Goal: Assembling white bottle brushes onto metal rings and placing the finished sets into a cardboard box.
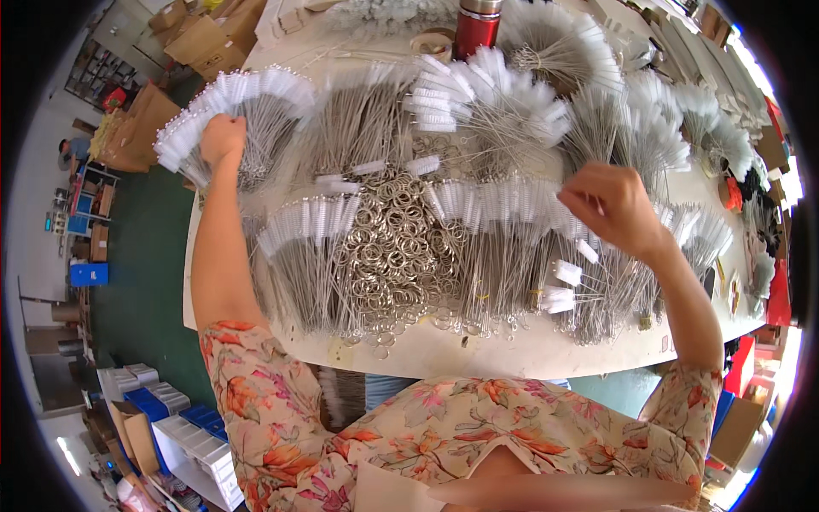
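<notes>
My left hand point(223, 138) reaches to the far left, fingers closed among the white heads of a fanned bundle of wire-handled brushes point(269, 90); what is between its fingertips is hidden. My right hand point(616, 209) is over the right side of the table with its fingers curled in, and I cannot make out anything in them. Below it lie loose brushes with white bristle heads point(567, 273). Between my arms a heap of metal split rings point(397, 247) spreads toward the front edge. Rows of brushes flank the rings, one on the left point(307, 222) and one on the right point(503, 205).
More brush bundles point(563, 43) cover the far side of the white table point(409, 363). A red metal flask point(478, 30) stands at the back beside a tape roll point(432, 44). Cardboard boxes point(213, 38) are at the far left, beyond the green floor point(141, 273).
</notes>
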{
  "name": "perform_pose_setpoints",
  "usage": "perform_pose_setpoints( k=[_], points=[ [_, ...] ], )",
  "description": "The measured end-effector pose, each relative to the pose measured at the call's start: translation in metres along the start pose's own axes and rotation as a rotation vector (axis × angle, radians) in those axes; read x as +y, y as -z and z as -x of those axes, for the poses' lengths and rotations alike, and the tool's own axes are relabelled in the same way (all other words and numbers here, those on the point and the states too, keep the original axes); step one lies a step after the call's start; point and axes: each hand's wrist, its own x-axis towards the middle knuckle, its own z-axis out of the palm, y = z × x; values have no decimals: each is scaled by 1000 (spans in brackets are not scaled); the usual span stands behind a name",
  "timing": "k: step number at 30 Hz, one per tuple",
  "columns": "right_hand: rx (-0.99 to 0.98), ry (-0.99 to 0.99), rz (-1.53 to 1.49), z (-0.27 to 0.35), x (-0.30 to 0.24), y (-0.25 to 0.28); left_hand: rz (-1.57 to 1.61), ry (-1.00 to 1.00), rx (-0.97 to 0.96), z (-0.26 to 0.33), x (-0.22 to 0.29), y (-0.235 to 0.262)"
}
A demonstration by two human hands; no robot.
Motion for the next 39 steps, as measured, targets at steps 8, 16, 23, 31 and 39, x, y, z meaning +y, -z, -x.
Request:
perform_pose_setpoints(
  k=[8,16,23,31,39],
  points=[
    [-138,-33,76,-60,59,-26,841,-53,338,3,-15,4],
    [-273,158,461,-106,37,-110,395,-427,-444,60,59,-36],
    [-377,139,438,-102,50,-110,724,-261,-563,68,67,-23],
    [-495,-366,-355,-123,45,-50,1140,-60,-324,67,74,35],
    [55,-380,-87,-113,148,-26,1499,31,-297,125,47,91]
  ],
)
